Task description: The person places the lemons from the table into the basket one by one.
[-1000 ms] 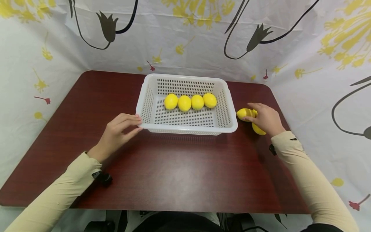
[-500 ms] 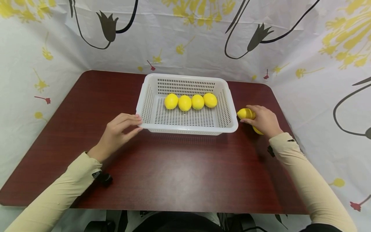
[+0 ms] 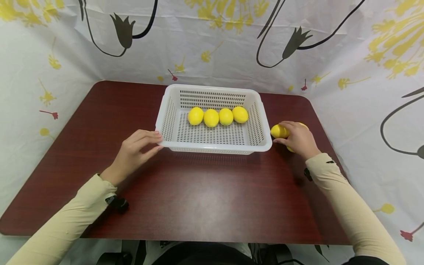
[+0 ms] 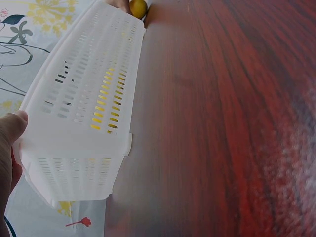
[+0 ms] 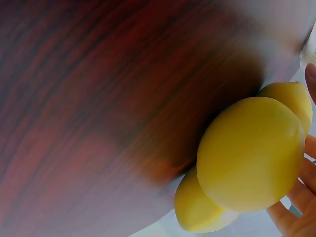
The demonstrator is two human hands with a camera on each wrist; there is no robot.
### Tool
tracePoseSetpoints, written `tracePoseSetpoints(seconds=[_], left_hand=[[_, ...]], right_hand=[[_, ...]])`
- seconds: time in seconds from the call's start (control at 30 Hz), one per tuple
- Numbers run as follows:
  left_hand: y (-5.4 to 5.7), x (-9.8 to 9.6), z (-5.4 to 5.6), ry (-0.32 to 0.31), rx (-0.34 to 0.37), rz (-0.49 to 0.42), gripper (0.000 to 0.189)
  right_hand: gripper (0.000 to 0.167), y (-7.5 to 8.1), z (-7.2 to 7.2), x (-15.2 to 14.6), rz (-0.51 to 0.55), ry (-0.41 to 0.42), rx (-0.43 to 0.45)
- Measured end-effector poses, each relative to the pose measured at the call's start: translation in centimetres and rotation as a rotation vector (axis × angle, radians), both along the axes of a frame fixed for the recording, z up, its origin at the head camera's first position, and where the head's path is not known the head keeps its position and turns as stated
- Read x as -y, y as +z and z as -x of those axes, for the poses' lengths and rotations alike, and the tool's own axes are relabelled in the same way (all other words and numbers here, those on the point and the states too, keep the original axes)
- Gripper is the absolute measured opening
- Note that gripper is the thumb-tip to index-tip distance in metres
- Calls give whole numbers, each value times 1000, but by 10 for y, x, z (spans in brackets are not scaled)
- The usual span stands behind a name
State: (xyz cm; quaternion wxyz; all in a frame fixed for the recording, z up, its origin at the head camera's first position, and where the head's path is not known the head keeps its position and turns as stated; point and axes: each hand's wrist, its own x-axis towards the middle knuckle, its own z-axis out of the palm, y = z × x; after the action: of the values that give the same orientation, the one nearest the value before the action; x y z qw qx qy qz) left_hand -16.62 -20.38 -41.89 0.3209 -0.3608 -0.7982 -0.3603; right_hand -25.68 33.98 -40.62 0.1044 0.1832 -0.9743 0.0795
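A white perforated plastic basket (image 3: pixel 212 148) holds several yellow lemons (image 3: pixel 211 118) in a row on its floor. My left hand (image 3: pixel 132 152) holds the basket's near left corner, thumb and fingers at the rim; in the left wrist view the thumb (image 4: pixel 14 126) lies against that rim. Right of the basket, my right hand (image 3: pixel 299 140) reaches over loose lemons, its thumb and fingers around a lemon (image 3: pixel 278 131) beside the basket wall. Three lemons show in the right wrist view, the nearest lemon (image 5: pixel 252 153) partly covering the others; the fingers (image 5: pixel 301 197) are partly hidden behind them.
The dark red wood-grain table (image 3: pixel 205 198) carries the basket and lemons. A white cloth (image 3: pixel 212 48) printed with flowers hangs behind the table and at its sides. The table's right edge runs close past the right hand.
My right hand has shifted slightly left and closer over the lemon by the basket. Another lemon now shows behind the hand's back. The left hand and basket stay in place.
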Motion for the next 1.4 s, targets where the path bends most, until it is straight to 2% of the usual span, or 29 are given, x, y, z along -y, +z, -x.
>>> tracePoseSetpoints(seconds=[0.13, 0.37, 0.57, 0.8, 1.4], left_hand=[[0, 0, 0, 6, -8, 0, 40], [1, -1, 0, 7, -12, -5, 37], [0, 0, 0, 4, -7, -1, 41], [0, 0, 0, -4, -7, 2, 41], [1, 0, 0, 7, -13, 5, 41]], right_hand=[[69, -1, 0, 1, 12, 12, 10], [69, -3, 1, 3, 33, 27, 60], [67, -7, 2, 3, 43, 52, 53], [70, -12, 2, 2, 36, 51, 86], [69, -12, 3, 1, 38, 47, 87]])
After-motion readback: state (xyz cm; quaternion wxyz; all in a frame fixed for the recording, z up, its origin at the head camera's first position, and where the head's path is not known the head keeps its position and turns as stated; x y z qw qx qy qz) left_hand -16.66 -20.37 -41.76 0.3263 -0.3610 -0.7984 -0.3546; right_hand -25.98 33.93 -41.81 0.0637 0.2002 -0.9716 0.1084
